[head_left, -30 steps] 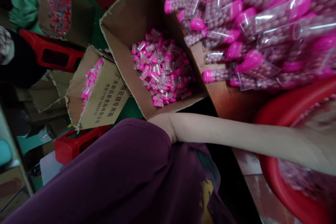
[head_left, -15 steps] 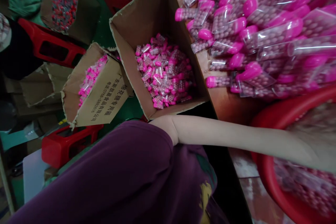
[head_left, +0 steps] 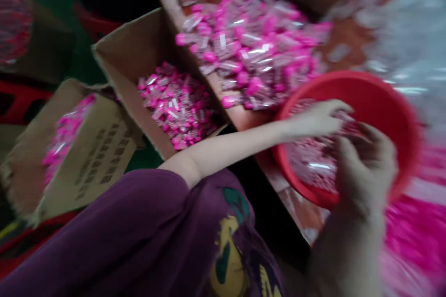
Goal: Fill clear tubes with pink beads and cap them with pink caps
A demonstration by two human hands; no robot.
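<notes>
Both of my hands are over a red basin that holds small pink balls and a clear bottle or wrapping among them. My left hand reaches in from the left with its fingers bent inward. Close beside it, my right hand is curled, its thumb and fingers bent toward the left hand. Something pinkish shows between the two hands, too smeared by motion to name. Behind the basin lies a heap of clear bottles with bright pink caps, filled with pink balls.
A cardboard box with more pink-capped bottles stands against the table edge. A second carton sits to its left, and another box with red-topped items is farther off. Bright pink pieces and clear plastic lie at the right.
The view has swung to the right, so the basin and both hands now show. Before, my left forearm ran out of frame and my right hand was not in sight.
</notes>
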